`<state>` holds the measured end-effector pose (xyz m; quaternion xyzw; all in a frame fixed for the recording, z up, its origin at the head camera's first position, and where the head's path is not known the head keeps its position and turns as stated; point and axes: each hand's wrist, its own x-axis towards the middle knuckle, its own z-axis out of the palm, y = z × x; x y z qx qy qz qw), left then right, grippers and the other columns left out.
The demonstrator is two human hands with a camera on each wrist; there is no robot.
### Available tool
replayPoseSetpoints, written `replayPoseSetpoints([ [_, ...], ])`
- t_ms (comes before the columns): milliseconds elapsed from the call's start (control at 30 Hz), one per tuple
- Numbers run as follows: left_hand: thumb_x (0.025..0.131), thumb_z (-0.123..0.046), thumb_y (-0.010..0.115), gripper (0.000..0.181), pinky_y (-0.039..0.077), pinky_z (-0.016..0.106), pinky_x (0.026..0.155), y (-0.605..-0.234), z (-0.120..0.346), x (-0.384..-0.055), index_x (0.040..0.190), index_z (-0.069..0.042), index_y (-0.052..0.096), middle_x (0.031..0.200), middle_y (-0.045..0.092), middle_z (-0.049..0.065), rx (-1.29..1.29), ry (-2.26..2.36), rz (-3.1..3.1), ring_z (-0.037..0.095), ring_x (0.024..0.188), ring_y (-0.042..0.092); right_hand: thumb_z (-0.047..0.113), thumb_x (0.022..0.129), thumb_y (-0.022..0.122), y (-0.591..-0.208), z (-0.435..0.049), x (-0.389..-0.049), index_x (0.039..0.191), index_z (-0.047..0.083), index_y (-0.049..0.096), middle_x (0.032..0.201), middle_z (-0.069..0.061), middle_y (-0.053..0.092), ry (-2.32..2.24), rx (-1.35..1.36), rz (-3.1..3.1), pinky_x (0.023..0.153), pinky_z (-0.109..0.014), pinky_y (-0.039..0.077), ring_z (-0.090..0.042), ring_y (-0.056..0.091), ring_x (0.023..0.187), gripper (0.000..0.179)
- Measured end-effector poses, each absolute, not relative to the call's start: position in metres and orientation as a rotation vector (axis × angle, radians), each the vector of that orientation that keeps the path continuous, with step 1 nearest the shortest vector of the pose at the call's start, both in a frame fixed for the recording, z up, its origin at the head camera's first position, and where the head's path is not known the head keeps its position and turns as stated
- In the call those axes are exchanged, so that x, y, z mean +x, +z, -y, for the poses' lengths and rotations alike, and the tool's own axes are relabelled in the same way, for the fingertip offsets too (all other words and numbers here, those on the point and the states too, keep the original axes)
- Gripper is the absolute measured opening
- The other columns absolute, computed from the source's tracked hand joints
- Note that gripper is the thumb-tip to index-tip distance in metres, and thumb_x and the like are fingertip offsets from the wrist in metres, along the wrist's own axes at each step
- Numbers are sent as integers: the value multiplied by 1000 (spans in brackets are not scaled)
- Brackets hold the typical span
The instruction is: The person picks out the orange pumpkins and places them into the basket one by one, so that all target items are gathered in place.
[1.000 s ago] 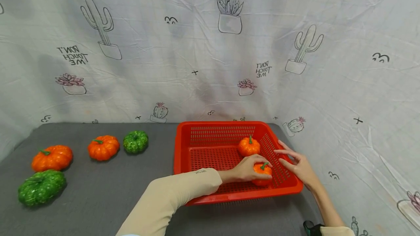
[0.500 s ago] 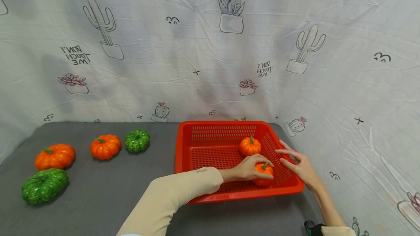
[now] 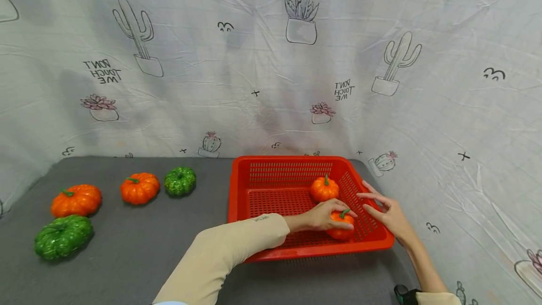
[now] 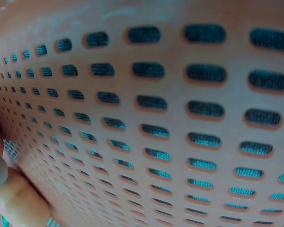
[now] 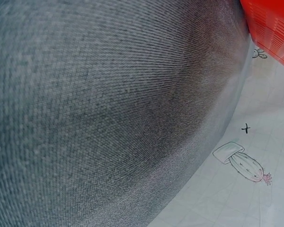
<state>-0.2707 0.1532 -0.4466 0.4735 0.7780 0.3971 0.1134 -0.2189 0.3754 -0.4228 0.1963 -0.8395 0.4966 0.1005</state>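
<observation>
In the head view a red perforated plastic basket (image 3: 292,252) stands on the grey table. My left hand (image 3: 323,215) reaches in over its front rim, thumb and fingers curled round a small orange pumpkin (image 3: 342,233) with a green stem. Just behind that one sits a second orange pumpkin (image 3: 325,189), also inside the basket. At the basket's right rim is my right hand (image 3: 391,218), its fingers spread and fairly straight over the edge. The left wrist view is mostly the basket's slotted wall (image 4: 175,94), with part of a finger (image 4: 21,201) at lower left.
To the left on the table (image 3: 139,248) lie an orange pumpkin (image 3: 76,200), a long green pumpkin (image 3: 63,236), another orange pumpkin (image 3: 140,188) and a small round green pumpkin (image 3: 179,181). A white cloth (image 3: 190,84) printed with cacti hangs behind and to the right.
The head view has turned slightly, so the table's things sit a little further right in it. Both hands keep their places at the basket, the left still holding the orange pumpkin.
</observation>
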Motion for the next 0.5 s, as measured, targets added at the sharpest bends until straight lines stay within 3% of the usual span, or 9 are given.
replayPoseSetpoints([
  [267, 90, -26, 67, 43, 35, 21, 98, -441, -153, -276, 132, -19, 61, 135, 47, -4, 1266, 1120, -2198, 0, 121, 39, -2, 92, 60, -422, -376, -218, 120, -10, 60, 148, -28, 31, 1473, 638, 2473, 97, -7, 31, 4, 32, 134, 29],
  [500, 84, -11, 62, 57, 34, 22, 97, -436, -151, -278, 139, -16, 53, 138, 44, 1, 1243, 1099, -2119, 4, 121, 37, 0, 92, 60, -422, -376, -218, 121, -9, 60, 149, -26, 31, 1457, 615, 2495, 95, -7, 33, 7, 31, 133, 30],
])
